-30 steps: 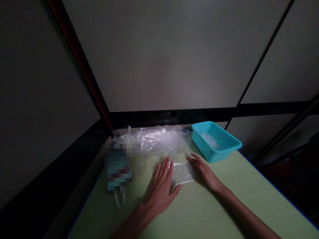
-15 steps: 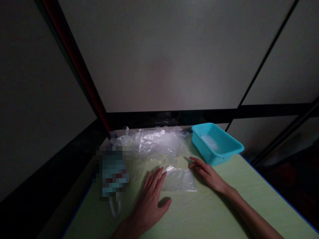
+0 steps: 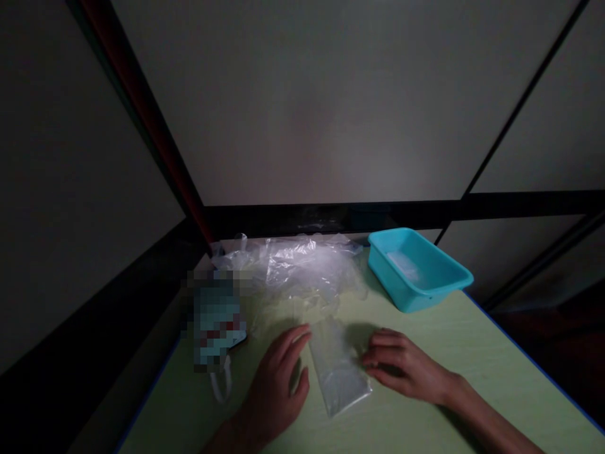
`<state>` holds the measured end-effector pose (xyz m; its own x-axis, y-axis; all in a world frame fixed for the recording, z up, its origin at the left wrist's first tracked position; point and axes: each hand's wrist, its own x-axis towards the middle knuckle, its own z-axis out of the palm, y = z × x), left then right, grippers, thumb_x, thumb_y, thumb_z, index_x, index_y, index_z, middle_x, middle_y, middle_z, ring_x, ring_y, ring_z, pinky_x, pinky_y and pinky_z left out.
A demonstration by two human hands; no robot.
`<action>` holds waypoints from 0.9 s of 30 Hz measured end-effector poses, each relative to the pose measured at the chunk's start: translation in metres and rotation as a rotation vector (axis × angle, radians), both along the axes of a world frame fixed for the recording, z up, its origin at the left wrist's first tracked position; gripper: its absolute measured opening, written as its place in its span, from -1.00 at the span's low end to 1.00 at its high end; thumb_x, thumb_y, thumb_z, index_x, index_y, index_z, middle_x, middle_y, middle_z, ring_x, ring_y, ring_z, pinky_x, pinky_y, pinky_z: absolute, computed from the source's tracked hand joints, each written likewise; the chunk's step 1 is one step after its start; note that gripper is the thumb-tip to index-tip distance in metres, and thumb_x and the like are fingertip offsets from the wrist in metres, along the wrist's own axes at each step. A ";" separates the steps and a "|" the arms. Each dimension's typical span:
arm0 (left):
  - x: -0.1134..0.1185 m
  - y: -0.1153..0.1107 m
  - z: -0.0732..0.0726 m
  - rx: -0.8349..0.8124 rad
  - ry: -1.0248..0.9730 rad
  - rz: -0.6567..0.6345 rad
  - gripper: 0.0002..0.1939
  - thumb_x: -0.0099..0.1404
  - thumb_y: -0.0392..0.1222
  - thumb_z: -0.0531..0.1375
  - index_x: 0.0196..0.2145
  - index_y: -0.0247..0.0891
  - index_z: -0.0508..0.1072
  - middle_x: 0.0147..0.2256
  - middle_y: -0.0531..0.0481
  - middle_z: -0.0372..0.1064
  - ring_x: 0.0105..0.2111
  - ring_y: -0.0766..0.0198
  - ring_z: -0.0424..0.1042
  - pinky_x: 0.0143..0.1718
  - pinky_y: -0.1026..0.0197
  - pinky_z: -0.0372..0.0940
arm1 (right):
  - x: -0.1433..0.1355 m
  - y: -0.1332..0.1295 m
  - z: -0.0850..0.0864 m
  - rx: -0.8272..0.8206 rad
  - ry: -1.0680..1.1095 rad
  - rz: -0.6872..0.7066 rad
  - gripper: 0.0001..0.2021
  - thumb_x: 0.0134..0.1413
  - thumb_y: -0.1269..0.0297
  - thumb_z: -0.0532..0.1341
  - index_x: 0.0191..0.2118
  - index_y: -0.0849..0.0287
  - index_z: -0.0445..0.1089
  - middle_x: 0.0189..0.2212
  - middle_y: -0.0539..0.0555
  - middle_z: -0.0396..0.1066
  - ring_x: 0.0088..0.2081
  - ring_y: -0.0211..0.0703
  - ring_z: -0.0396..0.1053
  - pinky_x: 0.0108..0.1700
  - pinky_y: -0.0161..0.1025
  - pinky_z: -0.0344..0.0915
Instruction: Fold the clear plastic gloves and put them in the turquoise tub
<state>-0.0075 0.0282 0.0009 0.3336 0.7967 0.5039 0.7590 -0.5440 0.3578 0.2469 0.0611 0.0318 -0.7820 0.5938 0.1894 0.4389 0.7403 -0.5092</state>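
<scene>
A clear plastic bag (image 3: 341,372) lies on the table in a narrow, folded strip between my hands. My left hand (image 3: 278,381) is open at its left side, fingertips by the bag's upper left edge and thumb spread apart. On the other side my right hand (image 3: 409,367) hovers close to the bag's right edge, its fingers loosely bent and not visibly gripping anything. Behind the strip, a crumpled heap of clear plastic bags (image 3: 307,261) spreads along the back of the table.
A turquoise plastic basket (image 3: 416,299) stands at the back right with something whitish inside. At the left is a blurred-out object (image 3: 215,321) with a white strap loop (image 3: 222,381). The pale green table (image 3: 454,340) has a blue edge and meets a wall panel (image 3: 321,126).
The flat bag in front of me has become a narrower folded strip, turned lengthwise toward me. My right hand has come nearer and its fingers have curled. My left thumb has drawn in slightly.
</scene>
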 end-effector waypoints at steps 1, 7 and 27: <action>0.003 -0.005 0.002 0.030 -0.002 -0.056 -0.57 0.10 -0.46 0.01 -0.05 -0.24 0.25 -0.08 -0.12 0.31 -0.05 0.18 0.29 -0.05 0.14 0.26 | 0.000 -0.001 0.000 0.107 -0.050 0.058 -0.78 0.18 0.25 0.02 -0.31 0.19 0.38 -0.44 0.05 0.32 -0.34 -0.21 0.25 -0.28 -0.24 0.13; 0.021 -0.022 0.008 -0.010 0.044 -0.203 -0.74 0.09 -0.45 0.02 -0.32 -0.21 0.40 -0.33 -0.03 0.42 -0.31 0.22 0.38 -0.24 0.17 0.34 | -0.008 -0.014 0.001 0.394 -0.235 0.126 -0.77 0.17 0.27 0.08 -0.49 0.17 0.33 -0.53 -0.04 0.31 -0.40 -0.25 0.22 -0.39 -0.21 0.01; 0.017 -0.014 0.011 -0.210 0.027 -0.189 -0.73 0.02 -0.42 0.07 -0.30 -0.24 0.39 -0.30 -0.06 0.38 -0.26 0.17 0.35 -0.18 0.12 0.31 | -0.013 -0.012 0.004 0.190 -0.132 0.157 -0.77 0.11 0.51 -0.06 -0.21 0.27 0.29 -0.07 0.16 0.33 -0.01 -0.16 0.21 0.01 -0.21 0.14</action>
